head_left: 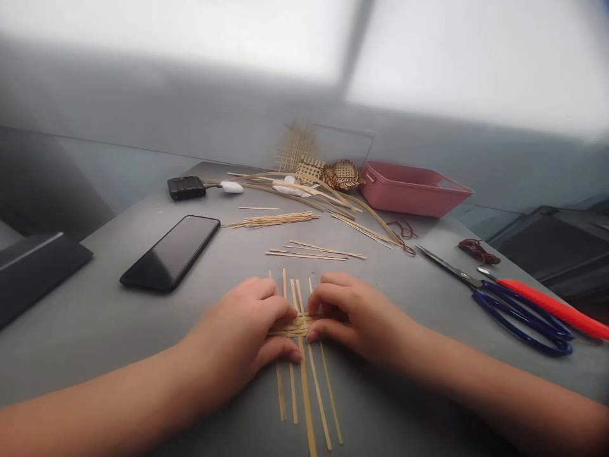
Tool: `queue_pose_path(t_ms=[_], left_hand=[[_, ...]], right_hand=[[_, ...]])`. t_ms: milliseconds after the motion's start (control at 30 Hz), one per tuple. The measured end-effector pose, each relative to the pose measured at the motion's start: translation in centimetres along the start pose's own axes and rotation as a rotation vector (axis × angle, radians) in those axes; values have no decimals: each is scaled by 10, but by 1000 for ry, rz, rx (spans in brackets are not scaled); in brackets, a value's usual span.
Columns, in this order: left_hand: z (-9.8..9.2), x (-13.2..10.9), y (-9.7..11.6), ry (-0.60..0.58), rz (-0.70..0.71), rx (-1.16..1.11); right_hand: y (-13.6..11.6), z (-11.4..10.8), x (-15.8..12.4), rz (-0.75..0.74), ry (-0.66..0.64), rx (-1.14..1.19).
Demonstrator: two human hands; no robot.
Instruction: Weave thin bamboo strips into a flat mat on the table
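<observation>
A small piece of woven bamboo strips (pixel 299 326) lies on the grey table, with several long strips running toward me and away from me and short ones crossing at the middle. My left hand (pixel 254 324) grips the left side of the weave, thumb below and curled fingers above. From the right, my right hand (pixel 349 311) holds the other side of the same weave between thumb and bent fingers. The outer ends of the crossing strips are hidden under both hands.
Loose strips (pixel 307 255) and a strip bundle (pixel 280 219) lie beyond my hands. A phone (pixel 172 254) is left; scissors (pixel 514 311), a red-handled tool (pixel 556 306) and brown cord (pixel 478 252) are right. Behind stand a pink basket (pixel 413 190) and woven pieces (pixel 343 174).
</observation>
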State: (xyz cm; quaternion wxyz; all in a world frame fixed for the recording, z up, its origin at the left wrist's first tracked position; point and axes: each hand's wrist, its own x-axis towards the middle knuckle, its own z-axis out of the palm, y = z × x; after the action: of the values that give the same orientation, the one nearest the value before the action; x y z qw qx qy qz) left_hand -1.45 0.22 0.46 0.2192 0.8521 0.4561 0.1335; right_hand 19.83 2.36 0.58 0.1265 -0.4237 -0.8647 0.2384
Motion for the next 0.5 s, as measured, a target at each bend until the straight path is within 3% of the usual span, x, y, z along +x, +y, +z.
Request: queue_pose_path(t_ms=[267,500], left_hand=[[0,4,-2,-21,-6,11],[-10,-12,-12,-45,199,-20]], right_hand=[[2,2,-4,-55,40,-2],[9,2,-11,-154,70,24]])
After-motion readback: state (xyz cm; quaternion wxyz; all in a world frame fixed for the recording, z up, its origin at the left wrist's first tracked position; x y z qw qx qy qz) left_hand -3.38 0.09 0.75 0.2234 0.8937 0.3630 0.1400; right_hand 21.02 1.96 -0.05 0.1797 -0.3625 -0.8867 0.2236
